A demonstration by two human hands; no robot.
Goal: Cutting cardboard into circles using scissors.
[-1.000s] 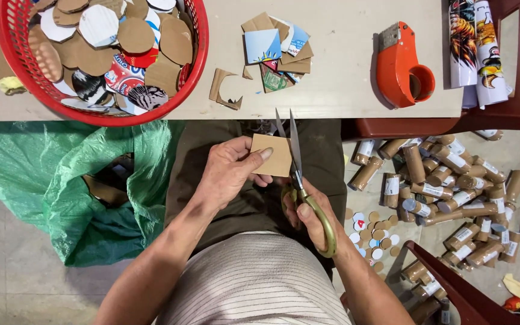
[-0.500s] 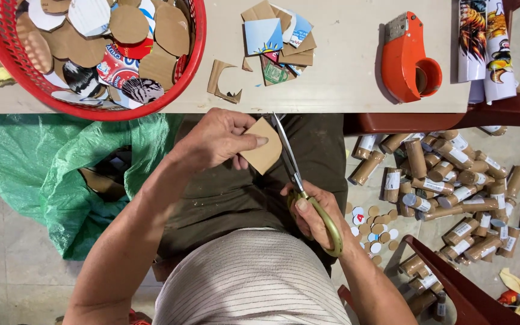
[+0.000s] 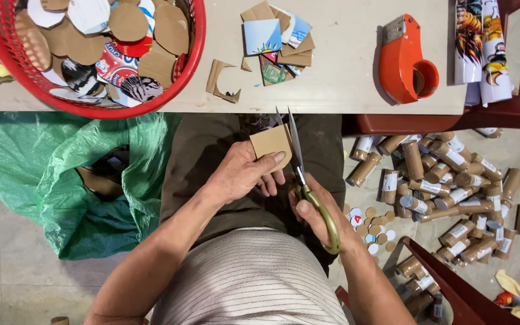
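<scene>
Seen from above, over a lap in dark trousers (image 3: pixel 212 156); left hand (image 3: pixel 243 173) pinching a small square of brown cardboard (image 3: pixel 270 142) between thumb and fingers, held just below the table edge (image 3: pixel 332 102); right hand (image 3: pixel 317 213) clenched through the yellow-green handles of a pair of scissors (image 3: pixel 299 174), blades parted and pointing up along the card's right edge, touching it. On the table: red mesh basket (image 3: pixel 195 36) filled with cut cardboard discs (image 3: pixel 129 21); a loose heap of cardboard offcuts (image 3: pixel 275 39); an orange tape dispenser (image 3: pixel 405 60); printed rolls (image 3: pixel 479 42) at far right. On the floor: green plastic sack (image 3: pixel 61 174) at left, holding cardboard scraps; pile of short cardboard tubes (image 3: pixel 446 180) at right, small round discs (image 3: pixel 371 225) scattered just beside it.
</scene>
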